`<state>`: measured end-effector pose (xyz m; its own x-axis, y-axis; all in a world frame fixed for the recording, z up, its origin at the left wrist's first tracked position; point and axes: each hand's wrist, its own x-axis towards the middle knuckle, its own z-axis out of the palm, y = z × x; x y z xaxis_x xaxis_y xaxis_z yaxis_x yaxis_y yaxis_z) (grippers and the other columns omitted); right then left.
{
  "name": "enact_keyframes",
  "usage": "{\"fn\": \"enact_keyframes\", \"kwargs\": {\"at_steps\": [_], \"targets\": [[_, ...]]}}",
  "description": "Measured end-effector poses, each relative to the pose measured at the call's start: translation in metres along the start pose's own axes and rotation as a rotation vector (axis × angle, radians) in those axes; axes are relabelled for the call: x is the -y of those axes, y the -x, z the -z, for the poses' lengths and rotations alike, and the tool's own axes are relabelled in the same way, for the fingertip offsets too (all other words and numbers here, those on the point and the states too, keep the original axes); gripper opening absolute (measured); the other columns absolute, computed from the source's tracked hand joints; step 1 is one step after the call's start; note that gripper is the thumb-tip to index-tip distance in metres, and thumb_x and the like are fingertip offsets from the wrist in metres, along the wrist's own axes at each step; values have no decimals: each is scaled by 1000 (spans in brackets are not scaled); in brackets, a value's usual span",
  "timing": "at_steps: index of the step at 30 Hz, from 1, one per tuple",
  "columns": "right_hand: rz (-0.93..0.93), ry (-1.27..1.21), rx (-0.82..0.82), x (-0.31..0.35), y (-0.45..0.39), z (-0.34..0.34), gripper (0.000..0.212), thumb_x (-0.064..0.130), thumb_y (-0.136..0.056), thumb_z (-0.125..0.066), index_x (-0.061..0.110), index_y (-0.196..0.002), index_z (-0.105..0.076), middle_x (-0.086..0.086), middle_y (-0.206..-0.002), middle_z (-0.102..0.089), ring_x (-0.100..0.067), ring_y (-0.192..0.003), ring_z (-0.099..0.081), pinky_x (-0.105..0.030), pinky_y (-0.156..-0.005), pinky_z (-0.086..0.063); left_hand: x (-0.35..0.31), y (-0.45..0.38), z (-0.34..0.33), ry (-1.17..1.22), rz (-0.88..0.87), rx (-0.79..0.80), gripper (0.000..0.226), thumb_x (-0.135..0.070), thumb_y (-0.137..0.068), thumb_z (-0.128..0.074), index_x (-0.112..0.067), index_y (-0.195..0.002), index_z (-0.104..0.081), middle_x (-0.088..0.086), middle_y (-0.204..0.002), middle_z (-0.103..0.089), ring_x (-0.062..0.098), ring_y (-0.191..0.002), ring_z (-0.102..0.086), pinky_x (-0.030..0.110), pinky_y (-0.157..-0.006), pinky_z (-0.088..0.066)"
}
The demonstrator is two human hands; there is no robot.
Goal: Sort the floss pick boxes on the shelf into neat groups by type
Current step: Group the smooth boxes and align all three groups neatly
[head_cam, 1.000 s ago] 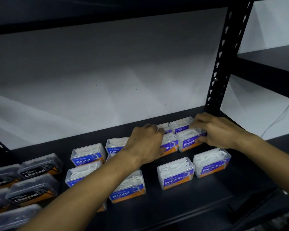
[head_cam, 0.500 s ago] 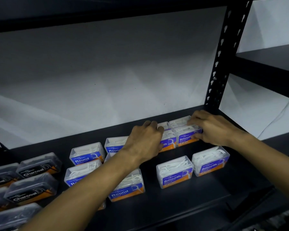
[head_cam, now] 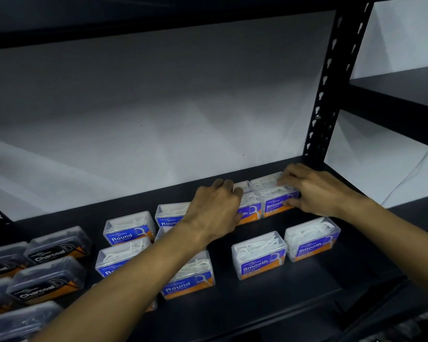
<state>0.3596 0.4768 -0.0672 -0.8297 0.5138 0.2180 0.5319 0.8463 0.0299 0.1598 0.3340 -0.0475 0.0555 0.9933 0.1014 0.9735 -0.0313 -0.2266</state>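
While the Charcoal boxes (head_cam: 52,250) and Round boxes (head_cam: 129,229) sit grouped to the left on the shelf (head_cam: 257,307), both hands work the Smooth boxes at the back right. The right hand (head_cam: 314,191) pinches one Smooth box (head_cam: 276,202) between thumb and fingers, while the left hand (head_cam: 215,208) curls over its neighbour (head_cam: 250,209), apparently squaring the pair into a tidy row.

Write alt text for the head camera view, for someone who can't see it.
Two hands, left hand and right hand, grip Smooth boxes at the back of a dark shelf. Round boxes sit mid-shelf, Charcoal boxes far left.
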Motion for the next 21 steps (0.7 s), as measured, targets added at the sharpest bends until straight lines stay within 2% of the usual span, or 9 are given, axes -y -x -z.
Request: {"fn": "enact_keyframes", "kwargs": {"at_steps": [8, 12, 15, 17, 21], "targets": [[-15, -14, -14, 0, 3, 3, 55, 41, -79, -71, 21, -129, -54, 2, -126, -49, -14, -111, -50, -24, -79, -43, 4, 1, 1, -14, -4, -26, 53, -50, -90, -53, -14, -129, -50, 7, -125, -54, 24, -113, -50, 37, -78, -46], [-53, -43, -71, 0, 7, 6, 50, 40, -80, -70, 21, -125, -58, 3, -122, -52, -15, -109, -52, -25, -75, -44, 7, 4, 5, 20, -3, -64, 48, -49, -93, -47, -17, -129, -51, 6, -125, -55, 23, -112, -52, 36, -78, -47], [-102, -185, -173, 2, 17, 8, 42, 47, -81, -64, 25, -117, -61, 9, -113, -56, -6, -97, -52, -25, -70, -45, 4, 9, 10, 75, -19, -94, 47, -51, -96, -42, -19, -130, -51, 3, -125, -56, 21, -110, -53, 36, -80, -49], [-124, -360, -212, 5, 26, 7, 43, 52, -81, -59, 25, -114, -64, 12, -107, -59, -4, -90, -56, -29, -68, -52, -1, 15, 14, 144, -33, -97, 48, -54, -96, -39, -22, -129, -52, 0, -122, -58, 19, -107, -56, 35, -80, -50], [-105, -585, -168, 9, 48, 4, 51, 69, -76, -54, 34, -111, -64, 19, -109, -59, -4, -104, -57, -34, -80, -53, -14, 26, 19, 285, -37, -4, 57, -69, -91, -30, -30, -124, -54, -6, -114, -62, 15, -100, -58, 35, -79, -48]]}}
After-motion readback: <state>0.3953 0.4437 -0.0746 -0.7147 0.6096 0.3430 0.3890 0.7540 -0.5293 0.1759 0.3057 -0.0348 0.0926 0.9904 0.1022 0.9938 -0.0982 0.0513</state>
